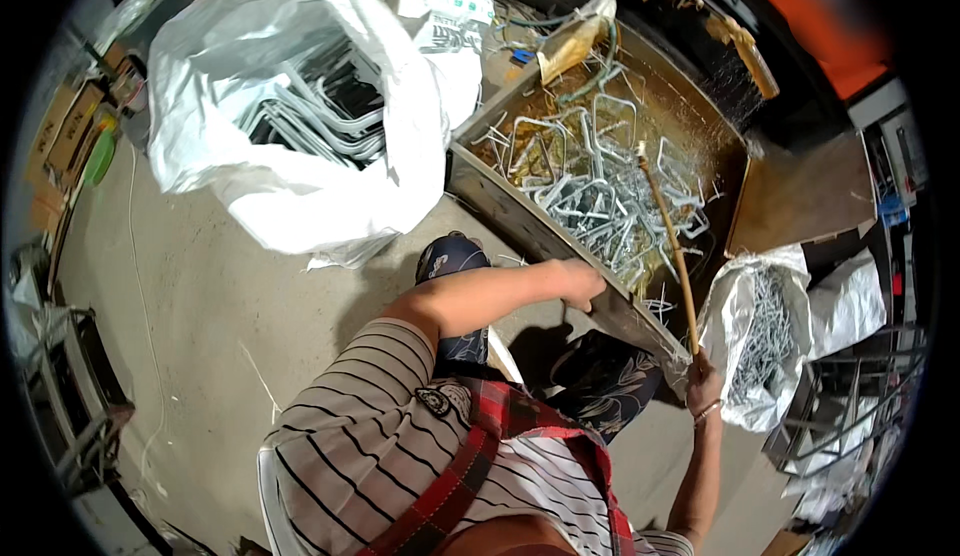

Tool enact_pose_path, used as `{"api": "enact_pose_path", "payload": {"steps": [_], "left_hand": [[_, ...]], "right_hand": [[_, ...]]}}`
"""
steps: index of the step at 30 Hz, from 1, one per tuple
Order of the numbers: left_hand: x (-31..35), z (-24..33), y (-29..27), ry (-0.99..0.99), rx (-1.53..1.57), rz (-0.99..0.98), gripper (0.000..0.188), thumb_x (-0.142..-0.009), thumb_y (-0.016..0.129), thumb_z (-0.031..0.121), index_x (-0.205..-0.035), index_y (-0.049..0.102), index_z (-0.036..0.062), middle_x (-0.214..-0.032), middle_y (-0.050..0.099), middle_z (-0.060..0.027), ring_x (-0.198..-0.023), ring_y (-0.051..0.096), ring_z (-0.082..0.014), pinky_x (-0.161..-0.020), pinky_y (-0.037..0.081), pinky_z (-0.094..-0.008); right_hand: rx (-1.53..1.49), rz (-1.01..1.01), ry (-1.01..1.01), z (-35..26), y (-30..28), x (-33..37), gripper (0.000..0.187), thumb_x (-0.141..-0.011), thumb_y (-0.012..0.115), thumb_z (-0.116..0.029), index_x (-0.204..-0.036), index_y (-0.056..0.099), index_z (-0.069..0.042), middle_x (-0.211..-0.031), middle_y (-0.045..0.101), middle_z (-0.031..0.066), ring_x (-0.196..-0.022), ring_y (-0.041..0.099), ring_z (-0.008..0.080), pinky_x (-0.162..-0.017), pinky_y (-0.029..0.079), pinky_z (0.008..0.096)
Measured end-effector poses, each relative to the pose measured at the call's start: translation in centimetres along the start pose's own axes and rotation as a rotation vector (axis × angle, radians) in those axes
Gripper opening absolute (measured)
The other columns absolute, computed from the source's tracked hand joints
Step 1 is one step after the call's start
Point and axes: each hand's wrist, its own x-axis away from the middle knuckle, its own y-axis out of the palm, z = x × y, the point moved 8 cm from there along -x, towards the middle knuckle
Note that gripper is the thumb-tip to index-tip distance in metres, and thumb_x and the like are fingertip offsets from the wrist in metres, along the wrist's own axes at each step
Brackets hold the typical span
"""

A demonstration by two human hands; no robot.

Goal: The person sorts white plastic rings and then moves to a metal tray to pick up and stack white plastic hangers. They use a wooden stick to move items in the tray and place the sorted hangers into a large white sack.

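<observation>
Steadily, a person's right hand (pixel 703 381), at four o'clock, wraps its fingers around the lower end of a wooden stick (pixel 670 226), whose upper length slants across a shallow bin (pixel 530 213) toward one o'clock. The left hand (pixel 578 284), just off centre toward three o'clock, lies against the bin's near edge; its fingertips are hidden, so whether they grip cannot be told. That edge runs from twelve o'clock to four, with the person's knees close by, leaving little room between. Inside, bent metal pieces (pixel 590 206) crowd the middle, while more of the brown bottom shows toward one o'clock. A large white sack (pixel 325 218) stands near the bin's corner at eleven o'clock; a smaller white sack (pixel 728 306) sits just beside its end at half past three. The widest stretch of floor (pixel 220 296) spreads from eight to nine o'clock, crossed by a thin cable (pixel 135 246). The count: two hands, one stick, one bin, two sacks holding metal, and one green basin (pixel 100 156) at ten; the tangled pieces are too many to number.
</observation>
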Motion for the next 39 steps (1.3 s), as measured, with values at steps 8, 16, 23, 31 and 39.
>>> {"api": "enact_pose_path", "payload": {"steps": [8,16,23,31,39], "left_hand": [[21.3,12.4,-15.4,0.486,-0.065,0.954,0.030,-0.079,0.062,0.018,-0.103,0.057,0.0009,-0.095,0.059,-0.0121,-0.087,0.056,-0.0277,-0.075,0.044,-0.0362],[44.8,-2.9,-21.6,-0.749,-0.453,0.803,0.044,-0.085,0.052,0.041,-0.089,0.064,-0.0009,-0.089,0.062,-0.0191,-0.083,0.059,-0.0327,-0.076,0.046,-0.0400],[50.8,2.5,-17.4,-0.944,-0.095,0.492,0.055,-0.085,0.053,0.044,-0.057,0.052,-0.0033,-0.045,0.033,-0.0090,-0.043,0.030,-0.0171,-0.044,0.030,-0.0350],[53.0,4.1,-24.8,-0.946,-0.242,0.712,0.064,-0.079,0.053,0.062,-0.059,0.054,0.0003,-0.048,0.041,0.0019,-0.045,0.038,-0.0103,-0.042,0.033,-0.0278],[37.7,-6.2,-29.0,-0.911,0.543,0.782,0.082,-0.074,0.069,0.039,-0.130,0.032,-0.0100,-0.102,0.054,-0.0218,-0.067,0.059,-0.0204,-0.061,0.052,-0.0347]], "right_hand": [[0.313,-0.073,-0.312,-2.5,5.7,-9.3,0.016,-0.086,0.052,-0.011,-0.095,0.060,-0.001,-0.071,0.058,0.0188,-0.065,0.057,0.0188,-0.059,0.043,0.0336],[-0.026,0.010,-0.164,-4.7,-1.7,-6.0,0.030,-0.086,0.052,-0.015,-0.111,0.057,0.002,-0.087,0.065,0.0176,-0.078,0.061,0.0169,-0.069,0.046,0.0300],[-0.299,0.060,-0.123,-2.1,-2.7,-4.7,0.036,-0.088,0.052,-0.009,-0.121,0.049,0.003,-0.069,0.053,-0.0007,-0.050,0.043,0.0055,-0.045,0.037,0.0214],[-0.306,0.146,-0.082,-3.4,-6.1,-1.7,0.032,-0.087,0.053,-0.007,-0.117,0.052,0.005,-0.069,0.051,-0.0016,-0.054,0.040,0.0048,-0.047,0.035,0.0207],[-0.196,0.350,0.064,1.0,-10.1,5.4,0.030,-0.085,0.056,-0.008,-0.114,0.055,0.002,-0.097,0.064,0.0149,-0.085,0.060,0.0165,-0.078,0.045,0.0259]]}}
